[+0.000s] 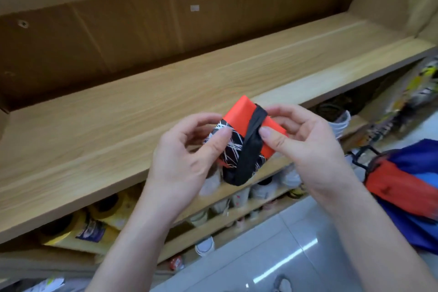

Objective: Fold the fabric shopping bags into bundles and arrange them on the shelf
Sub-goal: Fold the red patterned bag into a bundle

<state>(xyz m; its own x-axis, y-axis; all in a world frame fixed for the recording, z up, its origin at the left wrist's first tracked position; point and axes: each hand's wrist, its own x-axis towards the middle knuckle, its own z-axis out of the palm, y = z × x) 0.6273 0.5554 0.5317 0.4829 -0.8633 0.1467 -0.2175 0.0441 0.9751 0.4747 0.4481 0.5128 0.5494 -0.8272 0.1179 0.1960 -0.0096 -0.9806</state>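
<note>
**Bundle in Hand, Not Yet Shelved**

I hold one folded bag (239, 125) between both hands, in the air just over the front edge of the shelf (118, 106). It is orange at the right end and black with white streaks at the left. A black strap (248, 149) wraps round its middle, running from the far side back toward me.

Left hand (187, 156): thumb and fingers pinch the streaked end. Right hand (305, 142): thumb pressed against the strap, fingers curled behind the orange end. Neither hand is free.

The bundle's long side lies crosswise, from one hand to the other. The bare shelf board sits ahead of it and stretches mostly to my left, so the left hand looks the nearer one for setting it down. I judge the wrap nearly finished; if the strap is not snug, it may slip once released.

A heap of loose bags (407, 187) — blue, red — lies to my right, well apart from the bundle, still unfolded.
</note>
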